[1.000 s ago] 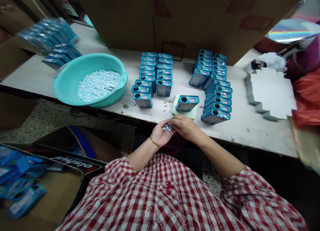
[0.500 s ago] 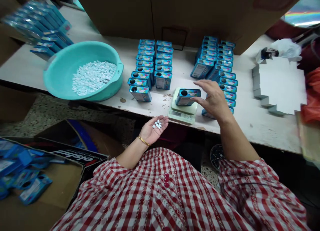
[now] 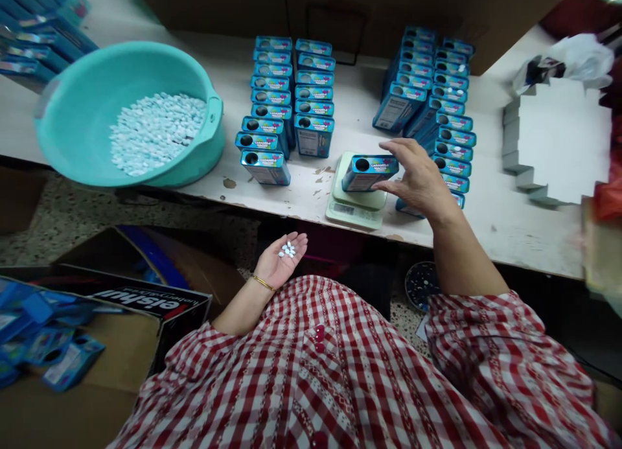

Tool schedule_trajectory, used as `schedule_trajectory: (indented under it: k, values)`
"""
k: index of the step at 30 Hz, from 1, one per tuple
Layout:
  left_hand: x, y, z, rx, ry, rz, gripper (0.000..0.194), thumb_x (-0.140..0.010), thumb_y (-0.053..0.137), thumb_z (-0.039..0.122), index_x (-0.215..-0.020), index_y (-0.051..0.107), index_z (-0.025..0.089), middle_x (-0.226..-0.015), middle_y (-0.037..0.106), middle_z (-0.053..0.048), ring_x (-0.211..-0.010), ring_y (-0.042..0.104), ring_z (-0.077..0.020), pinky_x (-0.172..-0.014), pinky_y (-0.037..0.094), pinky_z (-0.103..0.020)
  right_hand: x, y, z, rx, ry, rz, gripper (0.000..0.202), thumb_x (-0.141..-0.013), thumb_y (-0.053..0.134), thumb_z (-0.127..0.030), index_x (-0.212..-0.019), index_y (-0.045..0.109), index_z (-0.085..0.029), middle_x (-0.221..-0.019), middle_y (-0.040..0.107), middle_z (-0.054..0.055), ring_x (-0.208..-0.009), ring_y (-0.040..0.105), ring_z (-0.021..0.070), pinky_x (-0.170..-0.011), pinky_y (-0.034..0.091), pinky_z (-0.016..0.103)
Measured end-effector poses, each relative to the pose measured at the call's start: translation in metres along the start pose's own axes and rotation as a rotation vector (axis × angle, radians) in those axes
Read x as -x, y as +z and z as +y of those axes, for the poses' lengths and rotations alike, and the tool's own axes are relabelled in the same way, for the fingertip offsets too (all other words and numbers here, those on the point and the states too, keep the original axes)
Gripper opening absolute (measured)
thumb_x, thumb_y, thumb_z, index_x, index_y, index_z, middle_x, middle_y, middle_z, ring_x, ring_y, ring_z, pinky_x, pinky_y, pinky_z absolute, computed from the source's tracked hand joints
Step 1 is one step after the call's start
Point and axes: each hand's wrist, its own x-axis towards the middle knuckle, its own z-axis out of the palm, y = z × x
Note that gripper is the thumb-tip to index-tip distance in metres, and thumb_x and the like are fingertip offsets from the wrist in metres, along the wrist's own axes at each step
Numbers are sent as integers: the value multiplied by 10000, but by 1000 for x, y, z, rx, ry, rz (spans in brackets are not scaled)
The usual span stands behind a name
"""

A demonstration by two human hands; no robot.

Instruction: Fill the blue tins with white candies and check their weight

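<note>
My left hand [image 3: 284, 260] is palm up and slightly cupped below the table edge, with several small white candies [image 3: 287, 249] lying in it. A blue candy box [image 3: 372, 172] with a round dark hole in its top stands upright on a pale green kitchen scale [image 3: 357, 214]. Around the right end of this box is my right hand [image 3: 413, 180], thumb at the front face and fingers behind the top edge. The scale's small display is too blurred to read.
To the left stands a turquoise basin [image 3: 58, 141] of white candies. Rows of upright blue boxes [image 3: 313, 137] line the table, with more boxes [image 3: 401, 105] behind my right hand. Flat white cartons [image 3: 558, 138] lie at right. A cardboard box [image 3: 121, 358] on the lower left holds blue boxes.
The camera view has shifted, so the table appears higher and closer. My left hand has drawn a little away from the scale, still carrying the candies. My right hand stays around the box.
</note>
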Motion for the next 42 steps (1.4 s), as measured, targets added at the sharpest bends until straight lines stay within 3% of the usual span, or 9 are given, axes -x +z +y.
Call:
schedule_trajectory:
  k: [9,15,19,22,26,29,31,35,42]
  values:
    - [-3,-4,5,22,-1,-5,250,-902,394,137,-833,628,86,-833,704,-118,-785,689,-164,-712,570,-274,-21,3,-28,38,21,54,317,-765,600,-290,-1071,586,-209,-985,606,75,-938,551,249,-827,444,398]
    - [0,0,8,25,12,-44,262,-910,389,134,-820,628,75,-841,705,-120,-790,691,-169,-721,574,-274,-73,52,-73,73,63,29,370,-799,545,-273,-1152,553,-163,-1103,580,118,-1012,511,266,-875,419,384]
    - [-1,0,11,22,18,-43,269,-914,380,132,-825,627,74,-856,706,-124,-808,692,-171,-733,577,-279,-84,79,-77,90,66,1,409,-848,493,-258,-1241,511,-148,-1211,532,122,-1082,481,245,-897,415,343]
    - [-3,1,12,12,8,-34,265,-912,377,128,-828,624,79,-859,706,-125,-800,693,-170,-725,578,-278,-84,64,-50,156,86,61,368,-895,429,-294,-1225,534,-170,-1221,520,120,-1096,464,236,-918,397,340]
    - [-2,6,10,20,3,-25,234,-897,401,116,-828,622,78,-848,704,-127,-794,693,-170,-722,578,-278,-99,25,12,362,290,176,324,-900,407,-302,-1140,589,-183,-1207,497,126,-1083,421,276,-883,373,405]
    - [1,10,8,32,5,-46,227,-893,413,116,-832,628,70,-855,705,-135,-805,692,-175,-728,577,-282,-116,15,52,494,456,116,301,-891,395,-247,-1065,629,-171,-1210,490,144,-1059,388,291,-832,348,432]
    - [3,11,8,33,6,-60,239,-899,407,118,-834,631,65,-855,705,-135,-802,691,-175,-725,575,-281,-121,16,64,558,463,56,307,-889,364,-196,-991,651,-155,-1201,502,146,-1049,384,283,-833,325,438]
    - [1,8,8,29,1,-73,254,-907,399,127,-832,634,66,-852,707,-132,-793,690,-170,-723,569,-275,-107,7,49,613,278,-7,294,-901,363,-216,-927,647,-150,-1125,550,124,-974,426,243,-828,305,415]
    - [-4,16,-7,-32,-72,-147,250,-905,413,146,-830,639,68,-864,708,-131,-796,690,-174,-737,558,-281,-44,-21,-41,592,-135,-120,227,-898,411,-226,-928,632,-184,-1025,576,118,-852,452,218,-644,313,317]
